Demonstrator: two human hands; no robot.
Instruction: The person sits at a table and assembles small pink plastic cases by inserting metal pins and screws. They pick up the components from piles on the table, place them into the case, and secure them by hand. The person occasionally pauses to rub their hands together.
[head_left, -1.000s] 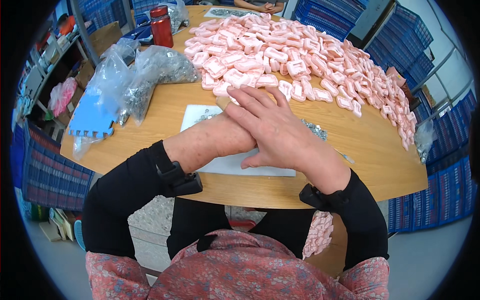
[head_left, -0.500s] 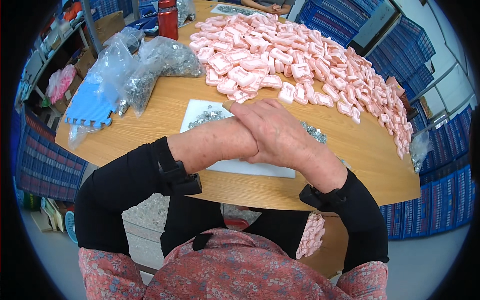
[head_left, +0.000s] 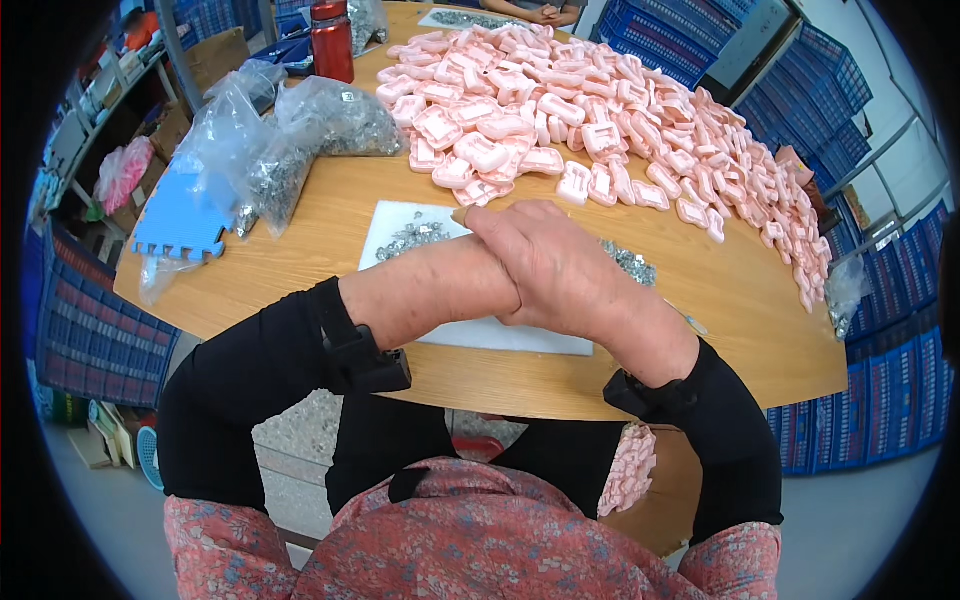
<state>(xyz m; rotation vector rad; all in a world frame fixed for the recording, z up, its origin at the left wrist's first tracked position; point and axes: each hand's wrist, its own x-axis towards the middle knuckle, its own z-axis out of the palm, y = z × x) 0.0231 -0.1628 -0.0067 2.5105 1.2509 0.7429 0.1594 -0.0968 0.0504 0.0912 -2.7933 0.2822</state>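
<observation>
A broad, light-brown wooden surface (head_left: 720,310) with a curved far side carries everything near the hands. Across its far and right parts spreads a heap of pale pink, rounded, hollow plastic shells (head_left: 600,140), many of them lying on one another. To the left lie crumpled clear plastic bags filled with small grey metal parts (head_left: 345,125), overlapping a bright blue foam mat with a toothed edge (head_left: 180,220). Nearest the person, beneath the hands, lies a flat white rectangular board (head_left: 500,335), partly covered by them.

Above that board the right hand (head_left: 560,265) is folded over the left hand (head_left: 495,280), touching it; most of the left hand is hidden. With the fingers' undersides out of sight, I cannot tell whether either grip is apart, together or clamped. A red cylindrical bottle (head_left: 332,45) stands upright behind the bags. Smallest are the loose, shiny grey metal pieces (head_left: 410,240), clustered on the board's left part, with more visible just beyond the right hand.
</observation>
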